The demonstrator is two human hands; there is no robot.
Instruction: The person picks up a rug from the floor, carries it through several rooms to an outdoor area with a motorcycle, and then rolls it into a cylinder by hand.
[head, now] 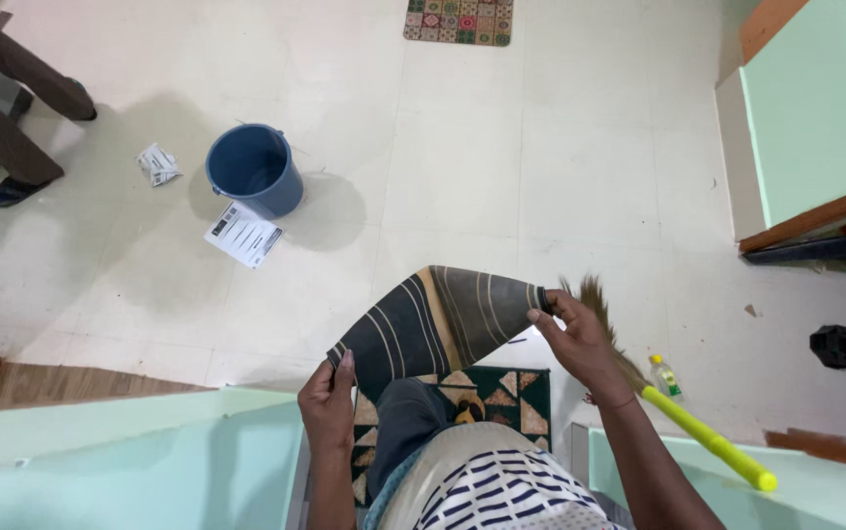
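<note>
My left hand (328, 404) and right hand (580, 339) each pinch a corner of the dark striped floor mat (435, 319) — right of the blue plastic bucket (254, 169) — best kept taut and level.

A blue bucket (255, 169) stands on the pale tiled floor (541, 157), far left. A printed sheet (243, 234) lies just beside it on the near side; a crumpled paper (159, 164) lies to its left. A patterned rug (458, 21) sits far off. At right, a small bottle (664, 376) and a black object (838, 346) rest on the floor.
</note>
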